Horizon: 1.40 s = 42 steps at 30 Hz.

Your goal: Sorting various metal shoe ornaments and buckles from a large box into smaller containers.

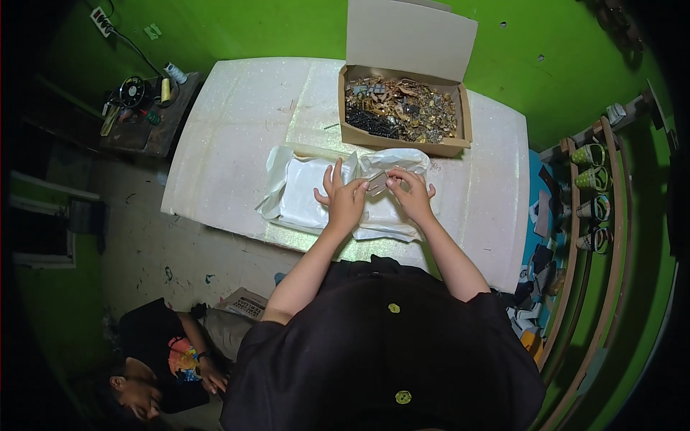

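Between both hands is a small, thin, roughly rectangular piece, brownish at its edges; its exact kind is too small to make out. My left hand pinches its left end with the thumb, the other fingers spread upward. At its right end, my right hand grips it between thumb and forefinger. Under the hands lies an opened shallow box lined with white paper, its paper folded outward on both sides. Behind it stands a brown cardboard box with its lid up, full of mixed metal trinkets and black beads.
A pale, shimmering cloth covers the table. On the left a small dark stand holds thread spools. Along the right wall is a wooden rack with several small shoes. Another person sits on the floor at lower left.
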Available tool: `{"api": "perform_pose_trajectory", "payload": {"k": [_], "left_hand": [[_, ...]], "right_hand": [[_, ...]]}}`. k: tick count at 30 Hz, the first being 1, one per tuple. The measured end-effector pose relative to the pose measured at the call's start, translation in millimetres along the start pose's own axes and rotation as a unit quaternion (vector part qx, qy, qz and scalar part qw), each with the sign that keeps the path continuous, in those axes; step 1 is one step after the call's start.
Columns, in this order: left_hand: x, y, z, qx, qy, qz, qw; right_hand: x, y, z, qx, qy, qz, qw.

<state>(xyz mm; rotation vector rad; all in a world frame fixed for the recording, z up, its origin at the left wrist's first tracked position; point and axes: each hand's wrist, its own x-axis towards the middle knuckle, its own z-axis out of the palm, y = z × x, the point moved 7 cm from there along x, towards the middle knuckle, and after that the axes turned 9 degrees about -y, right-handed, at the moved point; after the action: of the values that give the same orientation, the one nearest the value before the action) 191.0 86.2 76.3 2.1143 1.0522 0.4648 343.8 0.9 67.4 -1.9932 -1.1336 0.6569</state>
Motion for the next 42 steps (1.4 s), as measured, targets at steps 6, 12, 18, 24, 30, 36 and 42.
{"api": "perform_pose_trajectory", "payload": {"k": [6,12,18,24,30,36,42], "left_hand": [[-7,11,-10,0.085,-0.012,-0.010,0.996],[-13,2,-26,0.181,-0.011,-0.020,0.983],[-15,-9,-21,0.176,-0.050,-0.067,0.981],[-10,-12,-16,0.175,-0.051,-0.071,0.981],[-8,-13,-13,0.178,-0.044,-0.057,0.981],[-2,-7,-11,0.182,-0.052,-0.048,0.981],[-10,-12,-24,0.160,-0.038,-0.045,0.985]], "right_hand": [[4,0,4,-0.068,-0.013,-0.010,0.998],[3,-20,7,-0.280,0.062,-0.078,0.955],[11,-21,38,-0.383,0.060,-0.180,0.904],[15,-28,44,-0.370,0.030,-0.211,0.904],[14,-23,34,-0.403,0.005,-0.157,0.902],[18,-26,41,-0.400,0.031,-0.193,0.895],[3,-24,32,-0.394,0.057,-0.214,0.892]]}}
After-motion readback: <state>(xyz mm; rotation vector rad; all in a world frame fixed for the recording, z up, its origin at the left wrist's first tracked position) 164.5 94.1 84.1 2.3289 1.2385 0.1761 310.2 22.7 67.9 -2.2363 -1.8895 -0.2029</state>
